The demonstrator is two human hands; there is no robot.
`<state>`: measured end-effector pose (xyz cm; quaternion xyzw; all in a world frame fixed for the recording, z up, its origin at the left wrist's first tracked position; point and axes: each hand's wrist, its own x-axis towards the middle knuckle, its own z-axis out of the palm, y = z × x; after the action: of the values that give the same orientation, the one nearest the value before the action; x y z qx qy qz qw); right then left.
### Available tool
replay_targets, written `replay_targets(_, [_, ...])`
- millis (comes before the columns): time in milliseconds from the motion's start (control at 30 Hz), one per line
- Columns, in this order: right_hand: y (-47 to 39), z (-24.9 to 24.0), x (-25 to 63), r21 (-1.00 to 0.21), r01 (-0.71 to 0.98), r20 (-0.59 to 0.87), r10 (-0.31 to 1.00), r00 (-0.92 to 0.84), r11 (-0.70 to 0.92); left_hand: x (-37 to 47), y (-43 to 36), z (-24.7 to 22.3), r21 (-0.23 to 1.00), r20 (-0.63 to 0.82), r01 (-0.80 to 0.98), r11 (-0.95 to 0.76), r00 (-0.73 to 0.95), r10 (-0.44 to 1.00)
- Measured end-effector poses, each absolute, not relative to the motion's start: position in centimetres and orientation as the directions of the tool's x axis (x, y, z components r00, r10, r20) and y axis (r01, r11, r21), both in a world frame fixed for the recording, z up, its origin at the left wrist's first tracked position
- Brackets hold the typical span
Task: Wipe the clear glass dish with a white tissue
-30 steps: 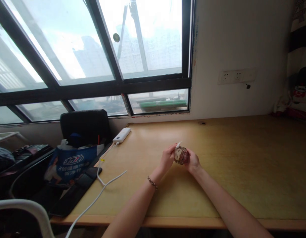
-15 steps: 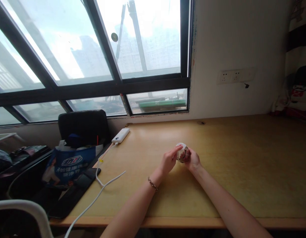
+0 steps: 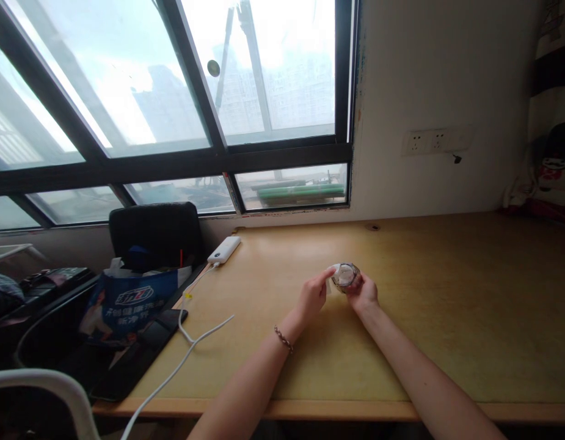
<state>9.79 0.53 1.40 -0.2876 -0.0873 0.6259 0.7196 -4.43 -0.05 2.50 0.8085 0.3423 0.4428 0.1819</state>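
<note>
A small clear glass (image 3: 346, 276) is tilted above the wooden table (image 3: 447, 293), its round opening facing me. My right hand (image 3: 363, 293) is wrapped round its right side and underside. At the glass's left edge, my left hand (image 3: 313, 294) pinches a piece of white tissue or cloth (image 3: 330, 282), part of which hangs below the fingers. A braided bracelet (image 3: 283, 339) circles my left wrist.
A white power bank (image 3: 224, 250) lies at the table's left edge, with a white cable (image 3: 190, 346) running toward me. Left of the table stand a black chair (image 3: 154, 232) and a blue bag (image 3: 131, 305). Behind are windows and a wall socket (image 3: 438, 140).
The glass has turned so that its opening shows toward me. My right hand has shifted slightly right, and the white piece now hangs at the left rim.
</note>
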Motion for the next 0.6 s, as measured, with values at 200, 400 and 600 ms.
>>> replay_targets(200, [1.4, 0.5, 11.2, -0.551, -0.825, -0.182, 0.946, 0.267, 0.126, -3.5, -1.0, 2.5, 0.568, 0.613, 0.3, -0.767, 0.467, 0.637])
replay_targets(400, [1.4, 0.3, 10.8, -0.523, -0.851, -0.247, 0.949, 0.196, 0.04, -3.2, -1.6, 2.6, 0.501, 0.629, 0.267, -0.823, 0.54, 0.559])
replay_targets(600, [0.6, 0.8, 9.2, -0.557, -0.83, -0.148, 0.986, 0.076, -0.019, -3.3, -1.4, 3.1, 0.481, 0.654, 0.289, -0.828, 0.51, 0.558])
